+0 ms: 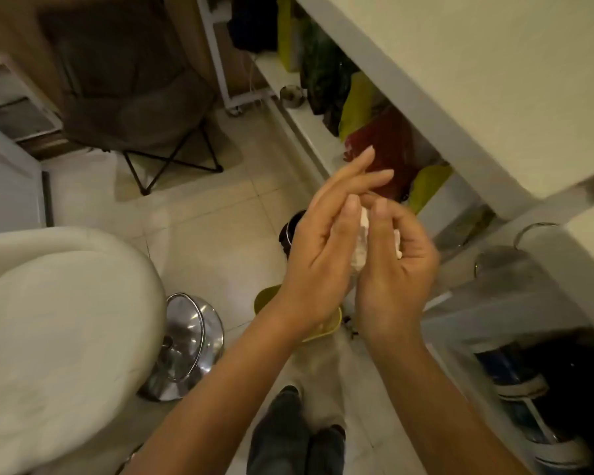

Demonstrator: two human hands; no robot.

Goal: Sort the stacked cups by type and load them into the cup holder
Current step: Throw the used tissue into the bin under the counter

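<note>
Both my hands are raised together over the tiled floor, in front of a white counter. A crumpled white wad (pixel 363 243), like tissue or paper, sits between them. My right hand (pixel 396 265) curls its fingers around the wad. My left hand (pixel 326 241) presses against it from the left with the fingers stretched out flat. No stacked cups or cup holder can be made out clearly. A dark cylindrical object (pixel 290 231) stands on the floor just behind my left hand, partly hidden.
A white counter (pixel 460 80) runs along the right, with shelves below holding coloured bags (pixel 384 138) and shoes (pixel 518 382). A white chair (pixel 48 320) with a chrome base (pixel 186 344) fills the lower left. A folding chair (pixel 134 97) stands at the back. A yellow-green thing (pixel 323 329) lies under my wrists.
</note>
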